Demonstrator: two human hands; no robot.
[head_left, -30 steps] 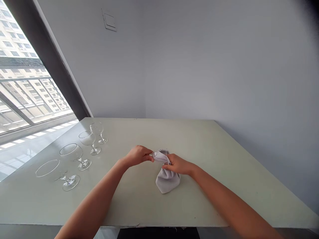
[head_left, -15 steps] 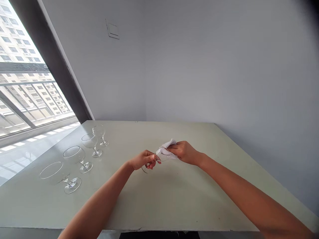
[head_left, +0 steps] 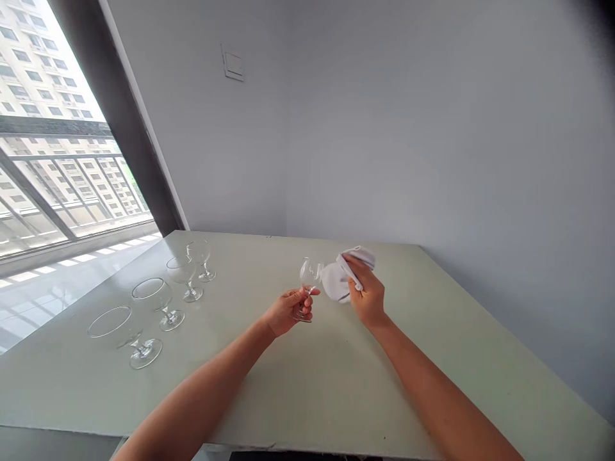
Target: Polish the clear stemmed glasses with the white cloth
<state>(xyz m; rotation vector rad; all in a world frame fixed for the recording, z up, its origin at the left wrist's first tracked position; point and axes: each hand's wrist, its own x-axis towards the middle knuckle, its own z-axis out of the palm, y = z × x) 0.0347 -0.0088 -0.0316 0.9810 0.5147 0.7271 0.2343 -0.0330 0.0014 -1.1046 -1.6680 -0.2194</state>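
Note:
Near the middle of the table, my left hand point(head_left: 291, 310) is closed round the stem of a clear stemmed glass point(head_left: 311, 271), its bowl tilted up and to the right. Just to the right, my right hand point(head_left: 366, 291) grips a white cloth point(head_left: 335, 282), part of which hangs beside the bowl. The cloth's near edge is close to the glass; whether they touch I cannot tell.
Several clear stemmed glasses stand in a row along the table's left side, the nearest glass point(head_left: 139, 349) among them. The pale table point(head_left: 298, 390) ends at a front edge below my arms. Behind it are grey walls point(head_left: 432, 128) and, at left, a window point(head_left: 57, 173).
My right hand has drawn the cloth out of the glass's bowl, up and to the right. My left hand has turned the glass more upright. The whole view has shifted slightly.

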